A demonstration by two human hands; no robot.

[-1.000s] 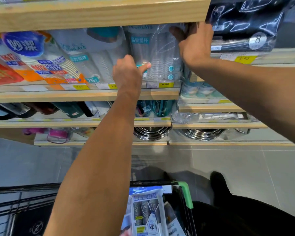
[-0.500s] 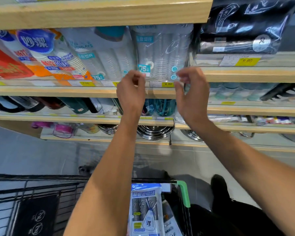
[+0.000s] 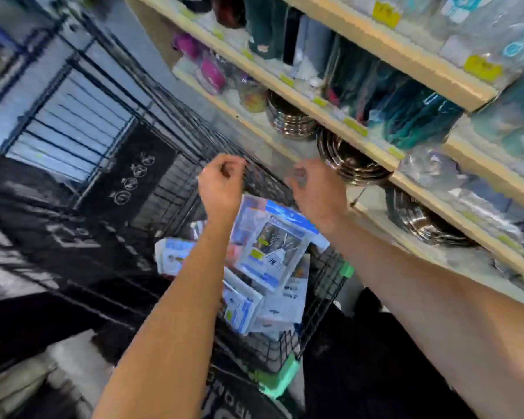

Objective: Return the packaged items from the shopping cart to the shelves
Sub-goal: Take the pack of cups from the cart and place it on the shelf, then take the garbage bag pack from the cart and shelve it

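The picture is blurred and tilted. A black wire shopping cart (image 3: 318, 300) with green corner caps stands below me, holding several blue-and-white packaged items (image 3: 273, 246). My left hand (image 3: 221, 186) hovers above the cart's far rim, fingers loosely curled, holding nothing. My right hand (image 3: 318, 189) hangs beside it, over the packages, fingers bent and apart, also holding nothing. The wooden shelves (image 3: 372, 46) run diagonally across the upper right, with clear cup packs (image 3: 493, 31) at the top corner.
Stacked steel bowls (image 3: 351, 158) sit on the lowest shelves close to my right hand. Dark bottles and teal items (image 3: 418, 113) fill the middle shelf, pink items (image 3: 212, 71) farther left. More black cart wire and a dark sign panel (image 3: 127, 182) lie to the left.
Both hands have let go of the clear cup pack on the shelf and dropped down to just above the cart. My view has swung down and tilted toward the cart.
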